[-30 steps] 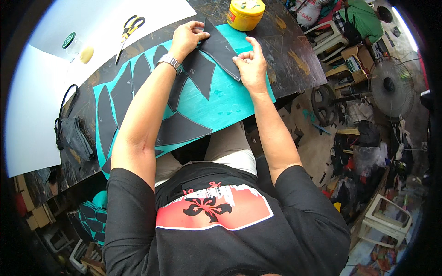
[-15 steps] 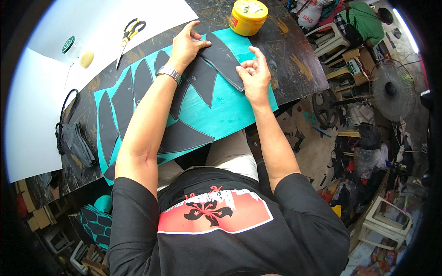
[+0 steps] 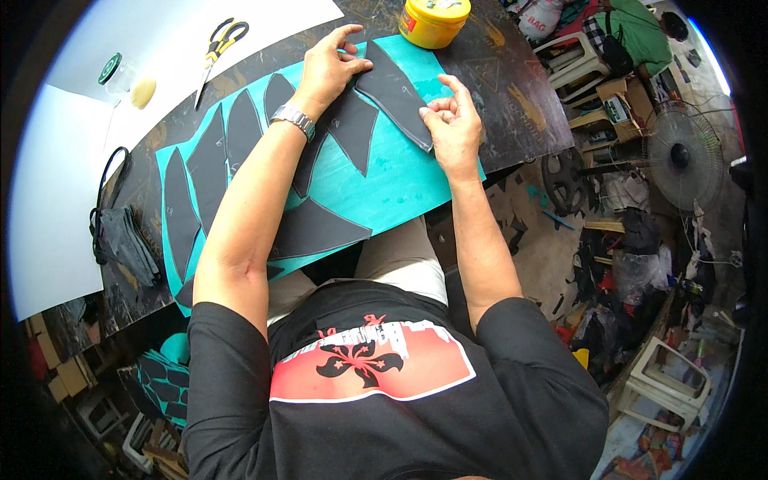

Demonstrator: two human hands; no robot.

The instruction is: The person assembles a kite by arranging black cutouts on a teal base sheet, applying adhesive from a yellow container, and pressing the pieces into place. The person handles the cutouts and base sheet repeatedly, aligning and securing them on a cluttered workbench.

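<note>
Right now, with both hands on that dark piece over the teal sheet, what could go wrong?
1. The dark piece is pinned by the left hand and pinched at its lower edge by the right hand; uneven pressure could set it crooked on the teal sheet.
2. The left forearm lies over other dark pieces and could drag them.
3. The yellow tub stands close beyond the hands and might be knocked.

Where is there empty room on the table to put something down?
The white sheet is mostly bare, between the jar, the scissors and the dark bundle. The dark tabletop right of the teal board, below the yellow tub, is bare too. The board is crowded with black cutouts and both hands.
</note>
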